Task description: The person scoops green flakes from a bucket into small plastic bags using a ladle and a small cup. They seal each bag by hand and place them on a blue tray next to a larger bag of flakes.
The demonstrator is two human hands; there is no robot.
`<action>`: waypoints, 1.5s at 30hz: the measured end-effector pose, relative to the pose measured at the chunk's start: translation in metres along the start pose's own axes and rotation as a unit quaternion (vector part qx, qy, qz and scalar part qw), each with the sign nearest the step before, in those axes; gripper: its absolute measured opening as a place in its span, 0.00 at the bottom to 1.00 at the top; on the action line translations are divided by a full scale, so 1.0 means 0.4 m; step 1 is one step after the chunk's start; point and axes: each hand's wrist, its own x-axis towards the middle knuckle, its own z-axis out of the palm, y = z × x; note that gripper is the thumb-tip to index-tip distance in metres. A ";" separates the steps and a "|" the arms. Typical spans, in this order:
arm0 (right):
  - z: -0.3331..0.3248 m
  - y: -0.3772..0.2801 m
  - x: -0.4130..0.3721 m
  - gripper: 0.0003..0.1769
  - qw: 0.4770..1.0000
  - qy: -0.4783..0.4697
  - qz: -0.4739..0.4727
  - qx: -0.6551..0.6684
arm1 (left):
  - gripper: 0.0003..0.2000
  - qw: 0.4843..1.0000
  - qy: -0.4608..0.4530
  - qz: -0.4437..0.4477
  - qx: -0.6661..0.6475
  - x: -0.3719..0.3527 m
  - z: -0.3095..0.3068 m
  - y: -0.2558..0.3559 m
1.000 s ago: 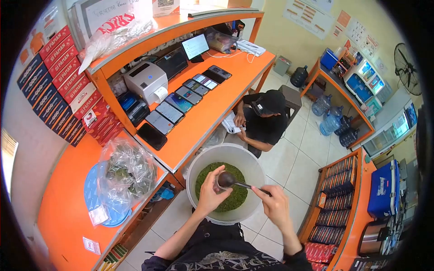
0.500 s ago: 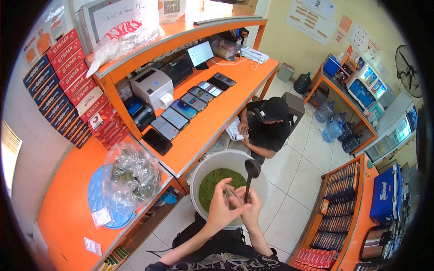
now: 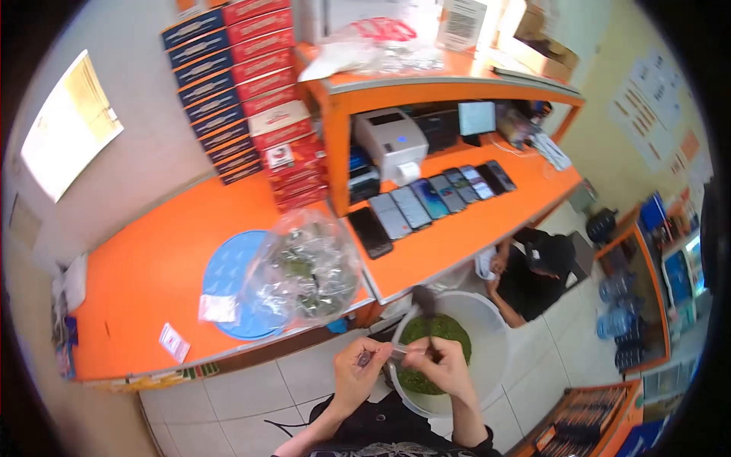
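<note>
A small clear plastic bag [image 3: 397, 350] is pinched between both hands. My left hand [image 3: 361, 375] is closed on its left end, and my right hand [image 3: 445, 369] grips its other end while also holding a dark ladle [image 3: 424, 303], whose bowl points up. Beneath the right hand stands a whitish bucket [image 3: 489, 343] with chopped green matter [image 3: 449, 330] inside. On the orange counter to the left, a large clear bag [image 3: 308, 274] with green contents lies partly over a blue round lid [image 3: 236, 266].
A row of phones [image 3: 430, 198] and a label printer [image 3: 390, 141] are on the orange desk [image 3: 426, 263]. Red and dark boxes [image 3: 266, 68] are stacked by the wall. A seated person [image 3: 529, 278] in black holds paper beyond the bucket.
The view has turned left, so the counter takes up more of it. My hands have moved apart, stretching the small bag between them. The ladle is still in my right hand.
</note>
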 end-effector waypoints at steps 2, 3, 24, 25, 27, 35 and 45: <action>0.046 -0.072 0.077 0.06 0.983 -0.119 -0.090 -0.109 | 0.08 0.998 0.030 0.039 0.037 -0.003 -0.064 -0.001; 0.082 -0.078 0.118 0.07 0.966 -0.132 -0.185 -0.125 | 0.11 0.993 0.081 0.056 0.059 -0.008 -0.094 -0.023; -0.004 0.119 -0.037 0.10 0.983 0.173 -0.040 0.046 | 0.08 0.995 -0.098 -0.029 0.003 0.099 -0.012 -0.036; -0.024 0.057 -0.053 0.13 0.984 0.171 -0.050 0.017 | 0.07 0.981 -0.183 -0.024 0.066 0.100 -0.013 -0.007; -0.068 -0.043 -0.050 0.19 0.980 0.117 -0.070 -0.145 | 0.06 0.934 -0.314 -0.010 0.170 0.085 0.015 0.044; -0.095 0.014 -0.086 0.06 0.991 0.097 -0.006 -0.091 | 0.08 0.894 -0.033 0.264 0.360 0.046 0.078 0.050; -0.052 -0.002 -0.113 0.04 0.994 0.095 0.045 -0.005 | 0.07 0.958 -0.261 -0.001 0.117 -0.003 0.077 0.005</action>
